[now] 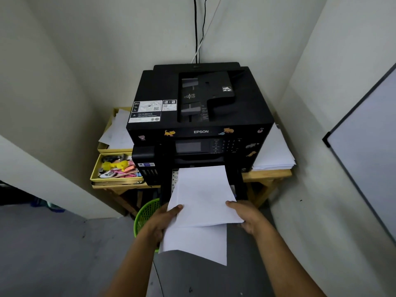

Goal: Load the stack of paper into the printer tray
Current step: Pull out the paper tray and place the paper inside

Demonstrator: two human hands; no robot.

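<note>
A black Epson printer stands on a wooden table in a wall corner. Its paper tray is pulled out at the bottom front, mostly hidden under the paper. Both hands hold a stack of white paper over the tray, its far edge at the printer's front. My left hand grips the stack's near left corner, thumb on top. My right hand grips the near right corner. A lower sheet hangs down towards me below the stack.
Left of the printer, yellow trays hold stationery and loose sheets. A second pile of white paper lies on the wooden table to the right. A green basket sits on the floor under my left hand. A whiteboard leans at right.
</note>
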